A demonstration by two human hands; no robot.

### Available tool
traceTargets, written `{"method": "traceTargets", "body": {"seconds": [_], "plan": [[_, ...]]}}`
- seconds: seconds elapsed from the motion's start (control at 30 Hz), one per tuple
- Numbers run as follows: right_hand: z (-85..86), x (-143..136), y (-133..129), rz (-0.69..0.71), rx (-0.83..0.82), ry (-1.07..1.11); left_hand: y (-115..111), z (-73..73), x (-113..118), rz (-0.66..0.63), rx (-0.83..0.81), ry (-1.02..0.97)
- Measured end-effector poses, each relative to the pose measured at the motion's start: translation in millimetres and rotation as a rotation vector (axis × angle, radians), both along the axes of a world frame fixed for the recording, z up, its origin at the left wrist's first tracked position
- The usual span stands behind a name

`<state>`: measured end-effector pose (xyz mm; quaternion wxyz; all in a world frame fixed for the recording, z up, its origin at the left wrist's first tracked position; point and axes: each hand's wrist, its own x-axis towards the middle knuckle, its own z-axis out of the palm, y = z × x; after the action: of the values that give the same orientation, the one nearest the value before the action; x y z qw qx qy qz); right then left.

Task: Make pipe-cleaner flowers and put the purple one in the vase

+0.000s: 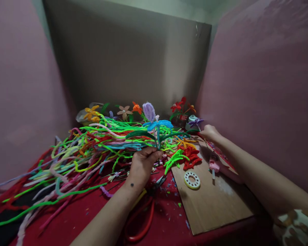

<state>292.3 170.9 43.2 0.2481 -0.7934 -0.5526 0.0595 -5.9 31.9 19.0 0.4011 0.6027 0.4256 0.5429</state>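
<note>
My left hand is closed in a pinch around the stems of pipe-cleaner flowers. Above its fingers stand a sky-blue flower, a lilac tulip-like bud and dark green leaves. Toward the back right, my right hand is closed at the stem of a purple pipe-cleaner flower, whose petals rise just beyond the fingertips. Below my left hand lie scissors with red handles, their blades partly in view. Green pipe-cleaner pieces and a red pipe-cleaner flower rest between my hands.
A large heap of colored pipe cleaners covers the left of the red cloth. On the cardboard lie a tape roll and a pink glue gun. Red flowers stand at the back, with walls close on both sides.
</note>
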Motion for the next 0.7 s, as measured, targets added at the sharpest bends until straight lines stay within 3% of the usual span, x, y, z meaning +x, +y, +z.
{"method": "traceTargets", "body": {"seconds": [0.2,0.4,0.5,0.57,0.7], "plan": [[13.2,-9,-31,0.100,0.381,0.243,2,-2.3,0,-0.019,-0.003,-0.051],[13.3,-74,-104,0.371,0.626,0.561,0,1.2,1,0.071,-0.011,-0.051],[-0.8,-110,-139,0.719,0.636,0.809,0,2.0,1,0.092,-0.015,-0.045],[-11.0,-129,-151,0.862,0.566,0.781,-1,2.4,1,0.103,-0.014,-0.043],[-21.7,-147,-148,0.920,0.602,0.615,-3,3.3,3,0.106,0.004,-0.072]]}}
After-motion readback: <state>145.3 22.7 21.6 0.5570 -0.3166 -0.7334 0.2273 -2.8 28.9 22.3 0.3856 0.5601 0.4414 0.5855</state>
